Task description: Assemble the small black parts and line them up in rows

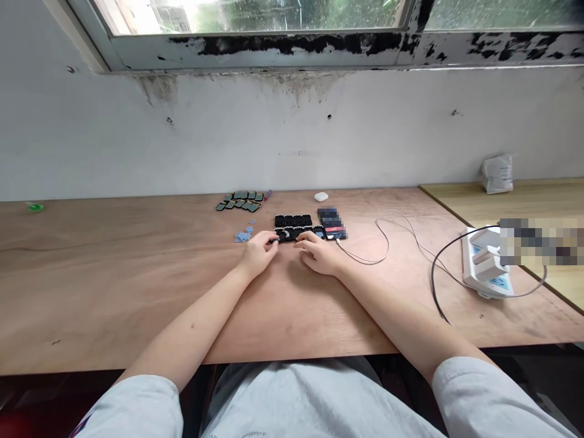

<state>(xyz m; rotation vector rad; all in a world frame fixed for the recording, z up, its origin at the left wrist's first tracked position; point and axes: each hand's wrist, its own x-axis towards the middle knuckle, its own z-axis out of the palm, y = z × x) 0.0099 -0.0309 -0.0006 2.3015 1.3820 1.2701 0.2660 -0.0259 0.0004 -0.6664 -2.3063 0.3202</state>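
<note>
Two rows of small black plastic parts lie on the table in front of me, a back row and a front row. My left hand is at the left end of the front row, thumb and fingertips pinched together; whatever is between them is too small to make out. Fingers bent but apart, my right hand touches the near side of the same row further right. Light-blue film pieces are scattered left of my left hand. Behind them lie several flat dark-green square pieces with pale edges.
A phone with a charging cable lies right of the rows. Behind it sits a white earbud case. A power strip with plugs stands at right, near a white packet. A green ring lies far left.
</note>
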